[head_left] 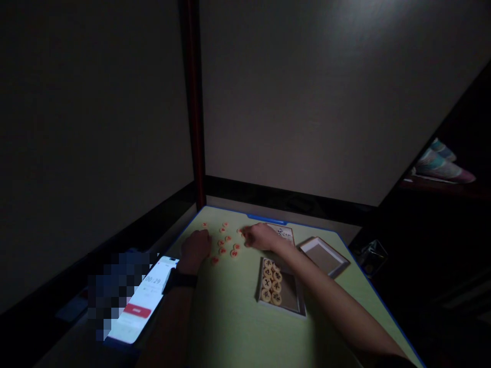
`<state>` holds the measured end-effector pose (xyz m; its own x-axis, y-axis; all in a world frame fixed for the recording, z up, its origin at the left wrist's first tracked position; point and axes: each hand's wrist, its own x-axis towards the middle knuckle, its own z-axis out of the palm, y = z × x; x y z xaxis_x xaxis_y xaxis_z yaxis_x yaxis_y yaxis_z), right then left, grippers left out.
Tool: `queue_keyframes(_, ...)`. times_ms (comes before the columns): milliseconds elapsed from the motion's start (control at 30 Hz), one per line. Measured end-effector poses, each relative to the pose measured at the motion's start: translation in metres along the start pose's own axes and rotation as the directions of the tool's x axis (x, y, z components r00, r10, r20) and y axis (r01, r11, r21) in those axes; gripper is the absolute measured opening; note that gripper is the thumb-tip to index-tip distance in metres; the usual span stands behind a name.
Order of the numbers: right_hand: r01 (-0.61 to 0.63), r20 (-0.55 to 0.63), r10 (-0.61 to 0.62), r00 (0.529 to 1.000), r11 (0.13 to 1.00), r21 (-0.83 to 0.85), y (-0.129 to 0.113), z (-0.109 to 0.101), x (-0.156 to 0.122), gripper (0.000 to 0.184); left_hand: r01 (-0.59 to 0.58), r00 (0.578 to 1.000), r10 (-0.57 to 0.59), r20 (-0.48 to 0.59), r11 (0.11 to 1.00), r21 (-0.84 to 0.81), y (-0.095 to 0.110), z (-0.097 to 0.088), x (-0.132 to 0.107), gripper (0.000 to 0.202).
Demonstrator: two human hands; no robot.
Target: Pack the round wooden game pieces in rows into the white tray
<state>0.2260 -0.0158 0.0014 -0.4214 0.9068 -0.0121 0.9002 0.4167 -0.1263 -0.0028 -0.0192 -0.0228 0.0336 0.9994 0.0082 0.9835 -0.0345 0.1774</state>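
Several round Chinese chess pieces with red characters point(221, 243) lie loose on the far part of the green table. My right hand point(263, 236) reaches in from the right, its fingertips pinched at a red-marked piece point(242, 233) on the tabletop. To the left of the loose pieces is my left hand point(195, 249), fingers curled in; what they hold, if anything, is hidden. Nearer me sits an open box tray point(294, 309), its left side holding two columns of pieces with black characters point(272, 282).
A box lid point(338, 269) lies right of the tray, partly behind my right forearm. Behind my right hand is a printed card or box point(287, 234). A lit phone showing a timer point(141, 291) stands at the left. Walls point(291, 102) border the table's far side.
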Motion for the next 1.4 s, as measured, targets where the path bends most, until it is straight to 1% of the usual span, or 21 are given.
queue_keyframes(100, 0.020, 0.015, -0.020, 1.000, 1.000, -0.024, -0.001, 0.005, -0.001, 0.017, -0.039, 0.999, 0.039, 0.017, 0.999, -0.001, 0.001, 0.002, 0.001, 0.036)
queue_keyframes(233, 0.061, 0.018, -0.061, 0.998, 0.998, -0.013, -0.001, 0.007, -0.001, 0.030, -0.071, 0.997, 0.071, 0.032, 0.997, -0.015, 0.004, 0.004, -0.001, 0.035)
queue_keyframes(300, 0.078, 0.016, -0.078, 0.997, 0.997, -0.001, -0.002, 0.007, -0.002, 0.033, -0.069, 0.998, 0.069, -0.012, 0.997, -0.016, 0.006, 0.004, -0.002, 0.033)
queue_keyframes(367, 0.086, 0.011, -0.086, 0.996, 0.996, 0.009, -0.002, 0.007, -0.003, 0.035, -0.082, 0.992, 0.080, -0.097, 0.997, -0.014, 0.010, 0.005, -0.004, 0.032)
queue_keyframes(467, 0.102, 0.002, -0.102, 0.995, 0.995, 0.020, -0.003, 0.009, -0.006, 0.036, -0.185, 0.961, 0.182, -0.210, 0.983, 0.007, 0.018, 0.008, -0.004, 0.036)
queue_keyframes(533, 0.121, -0.005, -0.121, 0.993, 0.992, 0.025, -0.004, 0.011, -0.008, 0.036, -0.264, 0.933, 0.263, -0.247, 0.964, 0.029, 0.023, 0.012, -0.004, 0.040)
queue_keyframes(600, 0.139, -0.013, -0.139, 0.990, 0.990, 0.028, -0.004, 0.013, -0.009, 0.036, -0.306, 0.915, 0.307, -0.262, 0.951, 0.044, 0.028, 0.018, -0.003, 0.042)
queue_keyframes(667, 0.161, -0.029, -0.161, 0.987, 0.986, 0.029, -0.002, 0.016, -0.009, 0.037, -0.319, 0.911, 0.321, -0.258, 0.946, 0.053, 0.031, 0.025, -0.002, 0.042)
queue_keyframes(767, 0.193, -0.049, -0.191, 0.980, 0.981, 0.029, 0.001, 0.018, -0.008, 0.039, -0.333, 0.914, 0.338, -0.225, 0.941, 0.060, 0.032, 0.033, -0.001, 0.041)
queue_keyframes(867, 0.211, -0.062, -0.208, 0.976, 0.977, 0.030, 0.003, 0.020, -0.007, 0.037, -0.335, 0.918, 0.341, -0.201, 0.940, 0.064, 0.033, 0.037, 0.000, 0.039)
queue_keyframes(1000, 0.243, -0.066, -0.240, 0.968, 0.970, 0.031, 0.006, 0.023, -0.006, 0.031, -0.320, 0.924, 0.325, -0.204, 0.946, 0.056, 0.032, 0.035, 0.000, 0.037)
queue_keyframes(1167, 0.253, -0.065, -0.250, 0.966, 0.967, 0.038, 0.007, 0.025, -0.003, 0.025, -0.279, 0.942, 0.291, -0.170, 0.956, 0.091, 0.030, 0.031, 0.002, 0.036)
queue_keyframes(1300, 0.243, -0.067, -0.239, 0.969, 0.968, 0.058, 0.005, 0.025, -0.004, 0.025, -0.271, 0.944, 0.285, -0.166, 0.957, 0.105, 0.029, 0.031, 0.003, 0.037)
queue_keyframes(1400, 0.254, -0.084, -0.247, 0.965, 0.963, 0.087, 0.004, 0.020, -0.010, 0.030, -0.285, 0.940, 0.298, -0.167, 0.954, 0.097, 0.029, 0.031, 0.003, 0.035)
